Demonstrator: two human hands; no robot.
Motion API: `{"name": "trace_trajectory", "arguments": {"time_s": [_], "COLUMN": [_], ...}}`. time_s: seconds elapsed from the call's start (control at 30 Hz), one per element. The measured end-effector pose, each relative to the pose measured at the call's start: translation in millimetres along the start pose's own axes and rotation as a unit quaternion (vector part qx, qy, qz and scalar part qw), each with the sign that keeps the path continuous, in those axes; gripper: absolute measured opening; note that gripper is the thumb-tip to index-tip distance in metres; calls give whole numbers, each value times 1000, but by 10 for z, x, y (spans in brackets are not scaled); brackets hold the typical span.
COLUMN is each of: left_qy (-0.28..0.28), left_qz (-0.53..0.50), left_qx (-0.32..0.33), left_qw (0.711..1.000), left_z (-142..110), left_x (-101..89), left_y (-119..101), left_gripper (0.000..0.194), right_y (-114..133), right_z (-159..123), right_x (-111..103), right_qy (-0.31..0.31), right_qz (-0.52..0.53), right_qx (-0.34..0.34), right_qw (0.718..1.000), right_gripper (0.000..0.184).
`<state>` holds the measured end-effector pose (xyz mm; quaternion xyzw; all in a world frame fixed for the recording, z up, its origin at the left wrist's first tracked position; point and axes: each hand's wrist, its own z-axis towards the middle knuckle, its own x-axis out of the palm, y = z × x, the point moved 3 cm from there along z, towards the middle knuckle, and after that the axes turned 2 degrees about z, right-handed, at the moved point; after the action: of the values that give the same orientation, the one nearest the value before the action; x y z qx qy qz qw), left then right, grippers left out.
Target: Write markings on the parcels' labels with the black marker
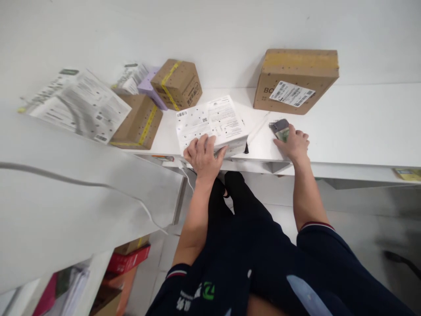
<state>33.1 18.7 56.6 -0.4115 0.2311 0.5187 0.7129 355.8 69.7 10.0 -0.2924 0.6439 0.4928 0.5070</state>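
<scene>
Left hand (204, 159): grip half-open, fingers spread over a printed white carton (212, 119) on the surface (358, 125) at 12 o'clock. Right hand (297, 145): grip closed around a smartphone (281, 127), 2 o'clock.

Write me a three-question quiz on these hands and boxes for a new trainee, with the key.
1. True or false: the left hand touches the white package.
2. Multiple choice: which hand holds the small grey device?
A) the left hand
B) the right hand
C) neither
3. Fill in the blank: the cardboard box nearest the hand with the device has a white ____ on its front.

Key: 1. true; 2. B; 3. label
</scene>
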Motion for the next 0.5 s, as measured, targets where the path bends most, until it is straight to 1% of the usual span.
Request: {"name": "trace_trajectory", "arguments": {"time_s": [0.07, 0.17, 0.23, 0.27, 0.3, 0.33, 0.37, 0.4, 0.43, 0.47, 0.5], "left_qy": [-1, 2, 3, 3, -1, -6, -11, -15, -18, -19, -18], "left_qz": [2, -2, -5, -4, -1, 3, 7, 10, 11, 10, 9], "left_qx": [0, 1, 2, 3, 6, 8, 10, 12, 12, 12, 11], "left_qw": [1000, 1000, 1000, 1000, 1000, 1000, 1000, 1000, 1000, 1000, 1000], "left_z": [-1, 0, -1, -4, -8, -12, -17, -21, -22, -18, -9], "left_x": [0, -2, -5, -6, -9, -11, -11, -10, -7, -2, 4], "left_y": [-4, -4, 1, 3, 4, 3, 2, -1, -5, -9, -11], "left_gripper": [54, 54, 54, 53, 53, 52, 51, 50, 50, 50, 50], "right_y": [35, 99, 115, 116, 118, 128, 157, 209, 290, 399, 526], "right_z": [-15, -99, -194, -256, -329, -416, -515, -628, -752, -886, -1024], "right_x": [-30, -63, -77, -86, -96, -107, -120, -135, -155, -182, -211], "right_qy": [-8, -15, -21, -26, -29, -27, -17, 3, 32, 68, 107], "right_qz": [-3, 15, 73, 124, 192, 275, 367, 462, 554, 635, 702], "right_qx": [1, 15, 20, 24, 29, 35, 41, 47, 50, 45, 44], "right_qw": [1000, 1000, 997, 992, 981, 960, 929, 886, 831, 768, 703], "right_gripper": [80, 87, 92, 93, 92, 89, 83, 76, 67, 61, 60]}}
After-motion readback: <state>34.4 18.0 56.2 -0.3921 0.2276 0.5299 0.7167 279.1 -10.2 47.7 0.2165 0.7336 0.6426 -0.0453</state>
